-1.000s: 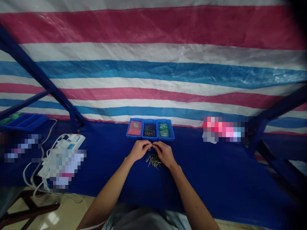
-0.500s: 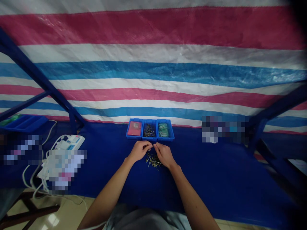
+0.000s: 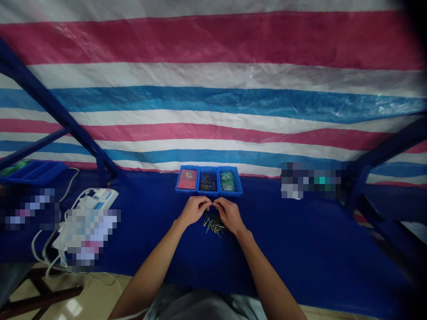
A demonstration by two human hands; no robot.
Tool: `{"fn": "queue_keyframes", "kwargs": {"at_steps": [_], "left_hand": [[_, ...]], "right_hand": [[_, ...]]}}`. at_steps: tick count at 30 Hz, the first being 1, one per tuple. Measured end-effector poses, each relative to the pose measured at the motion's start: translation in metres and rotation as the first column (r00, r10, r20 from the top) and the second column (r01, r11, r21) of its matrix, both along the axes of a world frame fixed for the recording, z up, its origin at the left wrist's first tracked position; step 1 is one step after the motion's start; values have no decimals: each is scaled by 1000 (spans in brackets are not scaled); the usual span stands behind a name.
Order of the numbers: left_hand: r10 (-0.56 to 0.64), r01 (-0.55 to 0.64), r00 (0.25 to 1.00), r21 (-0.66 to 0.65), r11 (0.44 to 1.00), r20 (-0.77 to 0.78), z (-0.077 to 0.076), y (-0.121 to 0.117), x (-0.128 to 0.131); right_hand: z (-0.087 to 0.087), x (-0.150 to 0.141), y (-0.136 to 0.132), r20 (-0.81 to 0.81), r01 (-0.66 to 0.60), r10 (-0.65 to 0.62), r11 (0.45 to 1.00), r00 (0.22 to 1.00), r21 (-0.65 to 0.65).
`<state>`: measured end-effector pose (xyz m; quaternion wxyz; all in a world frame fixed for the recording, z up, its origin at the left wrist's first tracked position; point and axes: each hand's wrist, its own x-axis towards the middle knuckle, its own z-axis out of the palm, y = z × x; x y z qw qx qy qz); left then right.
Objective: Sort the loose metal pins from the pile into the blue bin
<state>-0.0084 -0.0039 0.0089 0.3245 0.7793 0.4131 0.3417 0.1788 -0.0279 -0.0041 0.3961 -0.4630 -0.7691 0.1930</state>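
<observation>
My left hand (image 3: 194, 210) and my right hand (image 3: 228, 213) meet fingertip to fingertip over the blue table cloth (image 3: 300, 249), both pinched on something too small to make out. Just beneath them lies a loose heap of small metal pins (image 3: 213, 224). Behind the hands stand three joined blue bins: the left bin (image 3: 187, 179) holds red pieces, the middle bin (image 3: 208, 182) holds more pins, the right bin (image 3: 228, 181) holds green pieces.
A white power strip (image 3: 96, 198) with coiled cords lies at the left. A blue tray (image 3: 33, 171) sits at the far left. A striped tarp (image 3: 213, 89) hangs behind, with blue frame bars (image 3: 56, 111) slanting on both sides.
The hands stay pinched together above the pins; only the fingertips shift slightly. Nothing else has moved.
</observation>
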Motion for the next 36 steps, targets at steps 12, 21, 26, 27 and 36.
{"fn": "queue_keyframes", "kwargs": {"at_steps": [12,21,26,27,36], "left_hand": [[19,-19,1000,-14,1000,21,0,0,0],[12,-12,1000,1,1000,29,-1,1,-1],[5,-5,1000,-6,1000,9,0,-1,0],[4,-4,1000,-6,1000,4,1,-1,0],[23,-23,1000,4,1000,8,-1,0,0]], "right_hand": [[0,0,-2,16,37,-36,999,999,-36],[2,-1,-1,-51,7,-7,1000,999,-3],[1,0,-1,-18,15,-15,1000,1000,0],[1,1,-1,-7,15,-15,1000,1000,-3],[-1,1,-1,-30,26,-27,999,999,-25]]}}
